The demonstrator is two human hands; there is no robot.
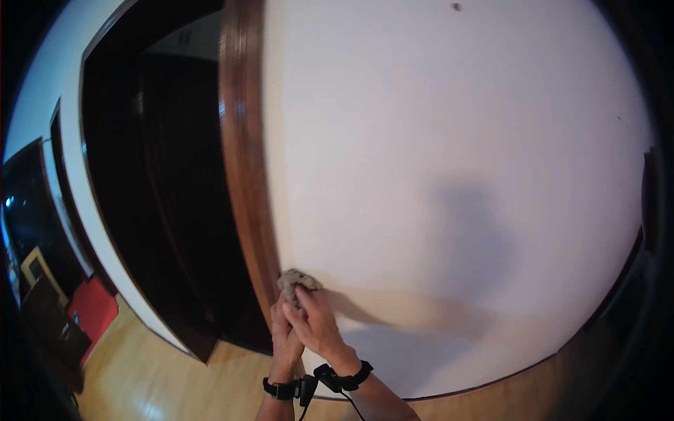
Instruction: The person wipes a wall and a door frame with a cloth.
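Low on the white wall, just right of the dark wooden door frame: a crumpled grey-brown cloth, pressed against the paint where wall and frame meet. Right hand under and around the cloth, fingers curled up over its lower edge, grip pinching the cloth against the wall. Left hand tucked close beside the right, touching it, fingers reaching up toward the same cloth; grip of the left mostly hidden behind the right, so cannot tell whether closed on the cloth or only resting by it. Black bands with small dark devices on both wrists, a thin black cord hanging between them. Left of the frame, a dark open doorway. Near and low, a pale wooden floor, with a red object far to the left. Along the bottom of the wall, a dark skirting strip. Soft shadow of a person on the wall to the right.
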